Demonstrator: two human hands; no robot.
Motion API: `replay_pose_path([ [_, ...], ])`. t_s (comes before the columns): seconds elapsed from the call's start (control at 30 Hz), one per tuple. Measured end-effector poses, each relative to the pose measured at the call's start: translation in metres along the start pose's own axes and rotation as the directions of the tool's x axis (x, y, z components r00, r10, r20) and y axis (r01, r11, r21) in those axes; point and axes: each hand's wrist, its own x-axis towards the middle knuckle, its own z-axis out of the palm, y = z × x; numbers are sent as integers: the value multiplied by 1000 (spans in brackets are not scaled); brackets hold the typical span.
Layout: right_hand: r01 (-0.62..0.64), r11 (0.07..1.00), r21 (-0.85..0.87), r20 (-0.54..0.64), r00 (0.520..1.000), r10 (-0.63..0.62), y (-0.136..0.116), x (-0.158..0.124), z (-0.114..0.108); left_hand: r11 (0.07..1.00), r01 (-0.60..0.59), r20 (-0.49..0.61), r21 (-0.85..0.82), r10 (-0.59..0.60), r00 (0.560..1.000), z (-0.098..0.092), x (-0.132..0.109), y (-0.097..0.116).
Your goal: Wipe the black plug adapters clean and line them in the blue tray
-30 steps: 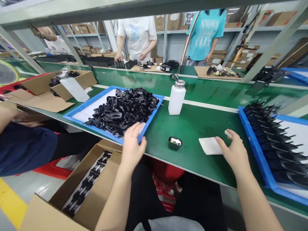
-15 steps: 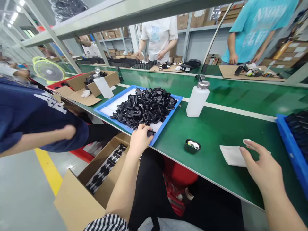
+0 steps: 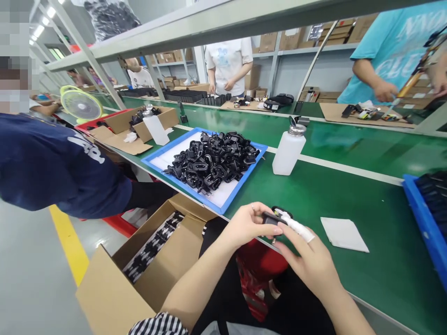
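Between my hands, over the bench's near edge, is a small black plastic part (image 3: pixel 273 222). My left hand (image 3: pixel 246 225) grips it from the left with thumb and fingers. My right hand (image 3: pixel 310 258) touches its right end with the fingertips, and a white cloth (image 3: pixel 299 229) is held against those fingers. Just behind, a black housing (image 3: pixel 279 211) is partly hidden by my hands and the cloth. A blue-rimmed tray (image 3: pixel 223 208) heaped with black plastic parts (image 3: pixel 213 160) lies to the left. On the right a folded white cloth (image 3: pixel 344 233) lies flat.
A white bottle with a metal top (image 3: pixel 288 151) stands behind my hands. A blue crate (image 3: pixel 424 223) borders the right side. Below the bench, an open cardboard box (image 3: pixel 171 260) holds black parts. A person in dark blue (image 3: pixel 66 163) sits at the left; others work across the bench.
My left hand has moved right from the tray with a black part. My right hand has come left from beside the folded cloth, bringing white cloth; both hands now meet at the part.
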Motion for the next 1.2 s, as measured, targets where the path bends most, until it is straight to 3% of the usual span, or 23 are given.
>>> replay_pose_path([
  [0.1,-30,998,-46,-88,996,26,9,4,0,997,25,22,-69,-23,999,8,11,-5],
  [0.23,-121,989,-83,-20,993,120,16,10,-1,998,43,1,-36,-43,999,9,22,-5],
  [0.3,-253,965,-64,-32,967,252,18,11,-2,993,1,-63,119,6,998,7,24,-4],
  [0.37,-402,915,-21,-19,916,402,21,12,-1,932,-83,-146,353,143,979,1,25,-4],
  [0.43,-501,866,16,44,865,499,23,11,1,831,-121,-119,544,219,968,-7,26,-4],
  [0.47,-526,850,28,83,849,523,24,11,3,792,-119,-66,599,197,978,-11,26,-4],
  [0.6,-577,816,46,177,808,562,26,11,11,741,-112,107,662,54,993,-15,32,-9],
  [0.7,-606,794,55,211,784,584,27,10,14,744,-120,112,657,61,992,-12,38,-12],
  [0.87,-575,815,74,301,792,531,33,8,11,746,-154,112,648,107,988,-9,41,-11],
  [1.07,-514,853,86,264,838,479,37,15,10,697,-147,113,702,94,989,-8,37,-5],
  [1.2,-525,846,92,252,834,490,34,19,10,711,-132,127,691,60,990,-10,38,-7],
])
